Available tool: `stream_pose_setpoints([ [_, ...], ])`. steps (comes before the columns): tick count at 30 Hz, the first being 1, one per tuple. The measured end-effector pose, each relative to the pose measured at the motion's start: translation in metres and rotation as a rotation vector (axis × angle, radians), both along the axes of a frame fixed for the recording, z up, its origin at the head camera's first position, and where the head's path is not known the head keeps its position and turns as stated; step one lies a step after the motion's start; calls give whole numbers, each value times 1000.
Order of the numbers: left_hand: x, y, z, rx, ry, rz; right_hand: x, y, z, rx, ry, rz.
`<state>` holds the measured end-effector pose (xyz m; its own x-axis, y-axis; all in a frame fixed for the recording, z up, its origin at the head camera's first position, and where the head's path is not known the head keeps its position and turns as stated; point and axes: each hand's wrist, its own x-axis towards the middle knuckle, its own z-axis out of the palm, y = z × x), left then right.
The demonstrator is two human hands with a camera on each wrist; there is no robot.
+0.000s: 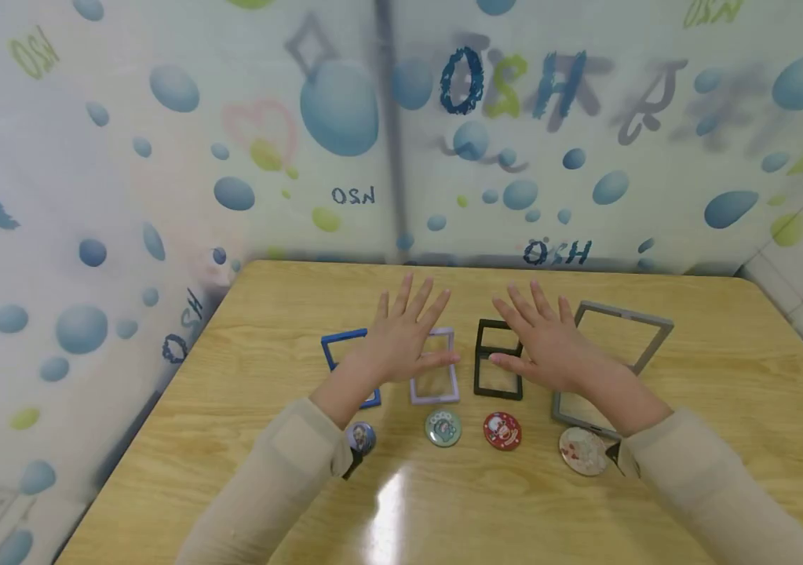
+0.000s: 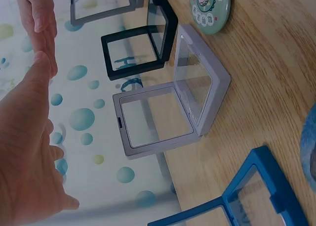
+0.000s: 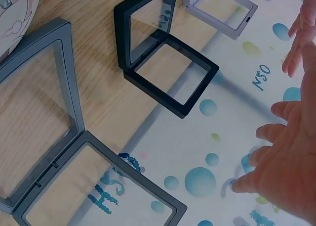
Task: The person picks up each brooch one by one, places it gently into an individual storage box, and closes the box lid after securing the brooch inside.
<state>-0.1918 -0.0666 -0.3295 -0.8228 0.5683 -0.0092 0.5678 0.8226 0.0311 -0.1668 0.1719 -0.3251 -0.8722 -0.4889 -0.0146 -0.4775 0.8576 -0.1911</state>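
Four hinged, square-windowed frames lie in a row on the wood-grained table [image 1: 231, 439]: a blue frame [image 1: 344, 337], a lavender frame [image 1: 434, 384], a black frame [image 1: 497, 355] and a larger grey frame [image 3: 49, 169]. All are unfolded, and table and patterned backdrop show through their clear panes. Glossy round badges sit in front, one near each frame: blue [image 1: 361, 437], green [image 1: 443, 428], red [image 1: 502, 431], cream [image 1: 582, 451]. The left hand [image 1: 404, 333] and right hand [image 1: 549, 345] hover palm-down, fingers fully spread, grasping nothing.
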Motion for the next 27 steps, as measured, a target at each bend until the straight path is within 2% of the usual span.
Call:
stream_pose_setpoints([
  [6,5,-3,-3,22,19,-33,5,-2,-4,7,1,-1],
  [10,12,-8,-3,42,27,-50,10,-5,-7,2,2,9],
  [19,42,-33,-8,106,64,-94,19,-19,-15,-33,20,59],
  [24,58,-48,-15,108,85,-83,26,-31,-21,-63,47,114],
  [27,65,-57,-21,141,87,-70,31,-40,-26,-96,60,162],
])
